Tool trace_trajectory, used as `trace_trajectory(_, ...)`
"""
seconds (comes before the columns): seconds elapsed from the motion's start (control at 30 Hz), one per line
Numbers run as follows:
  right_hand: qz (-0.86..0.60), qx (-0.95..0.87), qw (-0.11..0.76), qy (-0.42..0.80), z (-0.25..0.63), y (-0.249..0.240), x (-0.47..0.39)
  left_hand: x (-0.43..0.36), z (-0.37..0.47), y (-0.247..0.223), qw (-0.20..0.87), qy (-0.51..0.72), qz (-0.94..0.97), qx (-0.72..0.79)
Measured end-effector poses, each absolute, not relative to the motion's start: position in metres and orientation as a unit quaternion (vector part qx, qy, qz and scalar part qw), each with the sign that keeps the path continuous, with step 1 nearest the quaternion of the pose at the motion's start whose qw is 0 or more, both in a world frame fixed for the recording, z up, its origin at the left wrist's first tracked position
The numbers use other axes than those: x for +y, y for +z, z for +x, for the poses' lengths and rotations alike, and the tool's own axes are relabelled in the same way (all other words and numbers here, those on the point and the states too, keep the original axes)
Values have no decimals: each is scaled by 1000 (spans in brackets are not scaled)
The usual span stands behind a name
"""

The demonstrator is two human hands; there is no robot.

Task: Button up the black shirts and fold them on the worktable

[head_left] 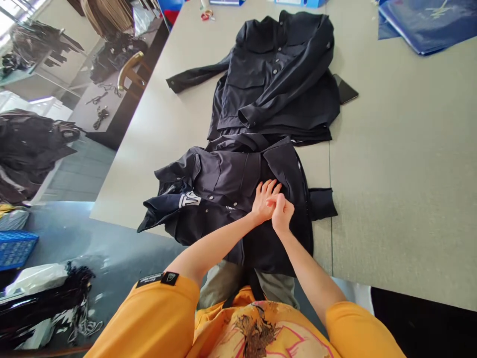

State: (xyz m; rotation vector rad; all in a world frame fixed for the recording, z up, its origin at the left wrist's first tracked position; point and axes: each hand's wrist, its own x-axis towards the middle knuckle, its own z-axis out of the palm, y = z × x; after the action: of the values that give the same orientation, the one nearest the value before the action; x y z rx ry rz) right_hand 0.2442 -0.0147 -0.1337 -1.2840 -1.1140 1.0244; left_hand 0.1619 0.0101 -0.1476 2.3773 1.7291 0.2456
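A black jacket (223, 174) lies sideways in front of me, its collar to the left and its hem to the right. White lettering shows inside the collar. My left hand (264, 203) rests on the jacket near the hem, fingers stretched out and slightly spread. Right beside it, partly over its thumb side, my right hand (282, 214) is closed with the fingers curled in. Whatever it may hold is hidden. Beyond this garment, a second black jacket (276, 74) with metal buttons lies face up, one sleeve folded across its front.
The garments lie on a large pale table (391, 174). A dark flat phone-like object (346, 89) sticks out beside the far jacket. Blue plastic packets (428, 25) lie at the far right, red-handled scissors (207, 16) at the far left. A blue basket (17, 248) stands on the floor.
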Motion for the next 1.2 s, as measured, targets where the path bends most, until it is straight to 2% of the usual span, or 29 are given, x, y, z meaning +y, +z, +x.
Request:
trace_trajectory(0.1,-572,-433,574,394,281,-135,-20,21,184,-150,80,106,798,588)
trace_trajectory(0.17,-585,-467,557,360,304,-136,-22,25,199,-151,87,125,792,591)
trace_trajectory(0.3,-597,-579,477,283,331,-145,-22,26,215,-151,114,158,789,583)
trace_trajectory(0.43,-583,-652,438,207,334,-158,-23,25,216,-155,138,196,782,576)
trace_trajectory(0.57,-595,-678,387,190,330,-160,-25,26,210,-155,196,281,745,572)
trace_trajectory(0.73,-642,-709,262,127,324,-155,-24,20,186,-138,276,394,681,552)
trace_trajectory(0.8,-652,-715,230,109,323,-154,-23,9,169,-129,291,372,705,529)
trace_trajectory(1.0,-657,-726,179,101,320,-157,-23,-37,126,-121,235,137,848,454)
trace_trajectory(1.2,-652,-740,143,83,316,-152,-25,-54,125,-131,176,50,887,423)
